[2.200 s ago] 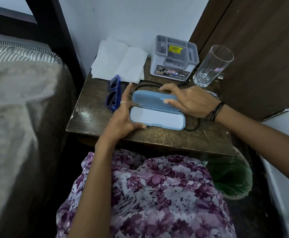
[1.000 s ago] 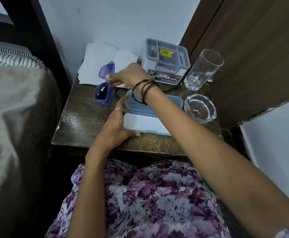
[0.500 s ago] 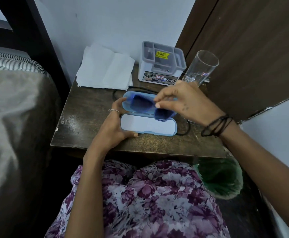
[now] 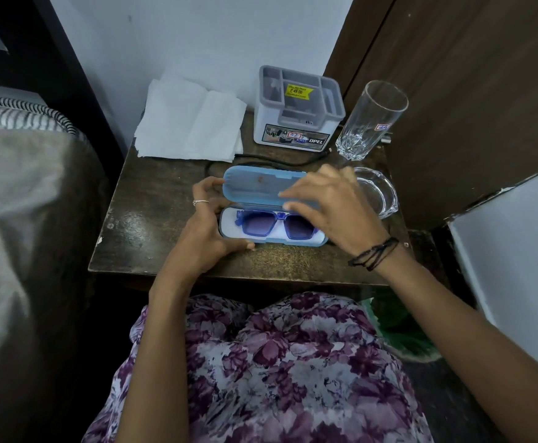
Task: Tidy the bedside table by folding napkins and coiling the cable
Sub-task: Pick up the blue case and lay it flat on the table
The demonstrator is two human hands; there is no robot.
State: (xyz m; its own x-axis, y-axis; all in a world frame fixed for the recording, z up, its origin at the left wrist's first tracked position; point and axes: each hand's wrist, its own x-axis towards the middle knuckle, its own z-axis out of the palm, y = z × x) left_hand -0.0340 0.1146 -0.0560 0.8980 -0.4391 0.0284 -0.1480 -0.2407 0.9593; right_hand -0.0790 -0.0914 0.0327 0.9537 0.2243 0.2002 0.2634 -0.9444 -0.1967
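The blue sunglasses (image 4: 274, 226), just now in my right hand (image 4: 331, 203), lie in the open case (image 4: 262, 187) between my hands; my left hand (image 4: 208, 231) grips its end, my right fingers touch the lid, loosely spread. The napkins (image 4: 191, 123) beyond my left hand are unfolded and the cable (image 4: 261, 158) behind the case is uncoiled.

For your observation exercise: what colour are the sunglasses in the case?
Blue sunglasses, seen in the head view.

The blue sunglasses (image 4: 274, 226), a second ago standing left of the case (image 4: 272, 204) on the table and then carried over by the right hand (image 4: 331, 206), now lie inside the case's white tray. That hand, no longer pinching them, rests its fingers on the raised lid.
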